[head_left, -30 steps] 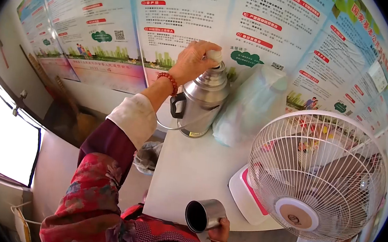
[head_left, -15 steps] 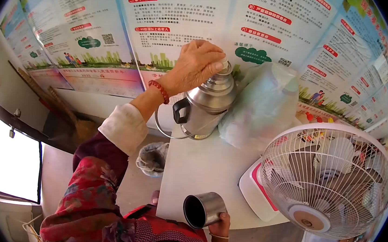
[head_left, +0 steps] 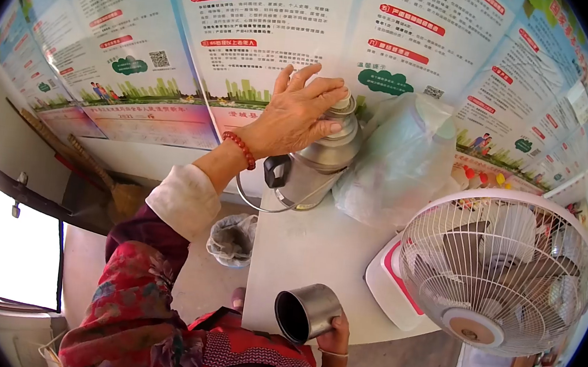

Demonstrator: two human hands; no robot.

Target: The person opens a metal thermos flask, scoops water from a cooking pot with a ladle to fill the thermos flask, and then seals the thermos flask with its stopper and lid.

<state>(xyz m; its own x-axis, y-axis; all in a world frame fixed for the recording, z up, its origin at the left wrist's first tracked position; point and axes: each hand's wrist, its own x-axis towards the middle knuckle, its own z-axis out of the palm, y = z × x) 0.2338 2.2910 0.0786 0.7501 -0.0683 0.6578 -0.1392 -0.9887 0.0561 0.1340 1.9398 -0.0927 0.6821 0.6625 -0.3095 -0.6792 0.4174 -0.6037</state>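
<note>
A steel thermos flask [head_left: 321,154] with a black handle and wire bail stands at the back of the white table. My left hand [head_left: 299,117], with red beads at the wrist, is over its top. The fingers are spread, the index fingertip right at the pale stopper [head_left: 344,104] and the thumb lower by the metal shoulder. Low at the front edge, my right hand [head_left: 337,335] is closed around the side of a steel mug [head_left: 320,312]. The mug tilts left, its dark inside showing.
A plastic bag [head_left: 398,169] with pale contents leans close to the flask's right side. A fan [head_left: 498,267] occupies the table's right part. Posters [head_left: 268,11] cover the wall behind. On the floor at left are a lined bin [head_left: 232,241] and a broom [head_left: 123,195].
My left hand's fingers have spread, and its thumb has moved down from the stopper towards the flask's shoulder. The mug in my right hand has shifted slightly.
</note>
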